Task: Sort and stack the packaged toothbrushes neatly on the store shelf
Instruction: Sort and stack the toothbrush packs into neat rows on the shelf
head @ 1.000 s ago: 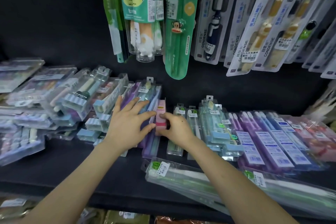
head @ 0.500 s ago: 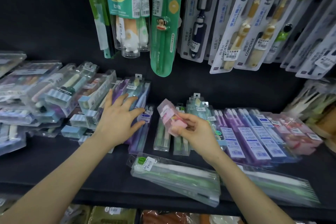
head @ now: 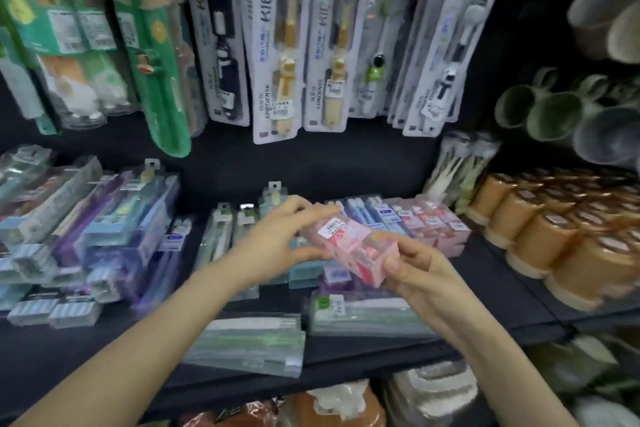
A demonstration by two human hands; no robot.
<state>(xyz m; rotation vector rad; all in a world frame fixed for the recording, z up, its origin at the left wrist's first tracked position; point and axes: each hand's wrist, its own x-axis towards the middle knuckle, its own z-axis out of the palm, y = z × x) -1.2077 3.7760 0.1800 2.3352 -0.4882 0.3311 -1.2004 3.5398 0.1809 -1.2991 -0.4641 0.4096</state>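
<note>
A person stands at a dark store shelf (head: 505,298) and holds one pink pack (head: 349,246) of toothbrushes in the air with both hands, just above the goods lying there. The right hand (head: 415,270) grips the near end, thumb pressed on its face and the other fingers curled behind it. The left hand (head: 277,239) takes the far end, its fingers (head: 311,207) arched over the top edge and the thumb under it, pinching lightly. Holding both ends probably keeps the slippery plastic level and lets the person turn the label up before setting it down. The pack touches nothing but the hands. Just behind it to the right lies a pink stack (head: 429,224) of like packs, side by side with labels toward the aisle, which looks like the fitting home for this one. To the left, purple packs (head: 114,218) and blue ones are heaped less evenly, some tilted. Along the front edge lie long green packs (head: 249,340), crosswise. Hanging packs (head: 277,45) marked KIDS fill the wall above, and orange cups (head: 571,239) stand in rows at the far right. The view is blurred, so small print cannot be read. The sorting seems part done: the right side is orderly, the left pile still needs squaring.
</note>
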